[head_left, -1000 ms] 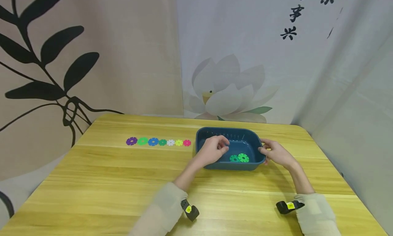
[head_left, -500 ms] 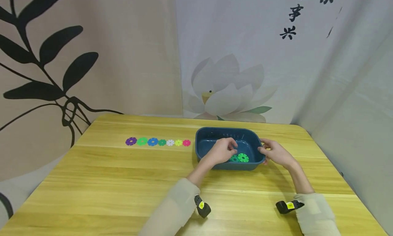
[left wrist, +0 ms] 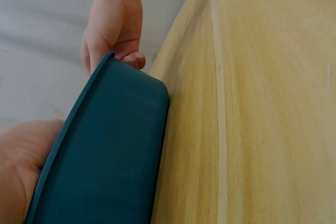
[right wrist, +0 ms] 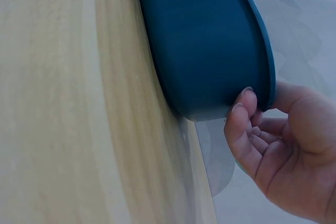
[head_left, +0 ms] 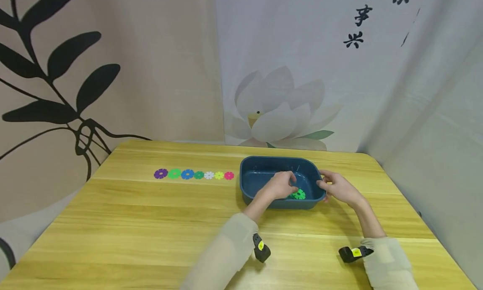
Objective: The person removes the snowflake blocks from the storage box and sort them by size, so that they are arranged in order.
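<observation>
My right hand (head_left: 340,189) grips the right end of a dark blue plastic basin (head_left: 260,203), thumb over the rim and fingers curled beneath it, as the right wrist view shows. Inside the basin is my left hand (head_left: 278,186), its thumb and fingers apart, right above the green notched discs. One bright green snowflake disc (head_left: 299,194) shows beside the thumb; a darker green disc is mostly covered by the hand. From the left wrist view, the basin wall (left wrist: 105,135) hides the left fingertips (left wrist: 31,150).
Left of the basin, several notched discs lie in a row: purple (head_left: 161,173), light green, blue, dark green, white, yellow and pink (head_left: 229,175). The wooden table (head_left: 151,231) ends at a printed curtain (head_left: 181,93) behind.
My left hand has moved rightward and lower inside the basin, over the green discs, covering the darker one. The right hand and the basin stay put.
</observation>
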Demonstrator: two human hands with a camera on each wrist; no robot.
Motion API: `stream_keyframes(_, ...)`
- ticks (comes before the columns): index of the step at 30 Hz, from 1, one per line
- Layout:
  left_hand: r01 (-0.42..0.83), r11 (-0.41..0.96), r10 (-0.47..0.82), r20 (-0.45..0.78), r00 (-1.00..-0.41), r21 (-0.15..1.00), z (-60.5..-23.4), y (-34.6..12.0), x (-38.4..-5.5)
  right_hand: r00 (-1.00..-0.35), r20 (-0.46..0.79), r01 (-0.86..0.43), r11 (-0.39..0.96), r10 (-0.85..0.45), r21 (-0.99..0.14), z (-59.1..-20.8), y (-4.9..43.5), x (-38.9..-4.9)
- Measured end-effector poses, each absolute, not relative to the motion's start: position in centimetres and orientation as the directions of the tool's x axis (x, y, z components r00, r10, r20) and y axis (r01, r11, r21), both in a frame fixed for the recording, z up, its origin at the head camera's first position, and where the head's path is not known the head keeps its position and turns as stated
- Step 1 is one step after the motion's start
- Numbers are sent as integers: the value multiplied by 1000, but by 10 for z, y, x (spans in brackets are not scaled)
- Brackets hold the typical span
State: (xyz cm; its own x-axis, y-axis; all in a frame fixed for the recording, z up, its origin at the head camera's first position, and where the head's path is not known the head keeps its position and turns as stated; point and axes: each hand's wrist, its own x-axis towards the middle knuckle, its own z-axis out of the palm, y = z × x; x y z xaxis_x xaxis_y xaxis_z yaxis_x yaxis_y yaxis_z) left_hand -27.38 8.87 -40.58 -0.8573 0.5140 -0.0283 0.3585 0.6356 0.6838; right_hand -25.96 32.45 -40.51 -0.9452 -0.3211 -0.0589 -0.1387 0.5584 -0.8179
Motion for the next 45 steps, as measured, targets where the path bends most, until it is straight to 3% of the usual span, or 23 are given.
stream_keyframes(11,314,726,480,-123,-869,611,-412,98,-277,-946,-51,-149,567,-322,-810,-404,324,-258)
stream_keyframes(21,299,707,477,-121,-870,641,-414,95,-277,-944,-40,-165,575,-326,-801,-404,324,-257)
stream_keyframes(27,327,656,529,-105,-842,681,-413,94,-278,-945,-35,-166,569,-325,-805,-404,324,-258)
stream_keyframes(32,380,575,552,-1,-834,725,-413,92,-279,-944,-33,-170,568,-328,-805,-405,324,-259)
stream_keyframes(38,421,455,507,161,-847,784,-412,89,-276,-943,-28,-177,572,-331,-801,-405,323,-258)
stream_keyframes(45,433,366,434,261,-862,824,-409,81,-275,-944,-33,-169,567,-329,-806,-404,323,-258)
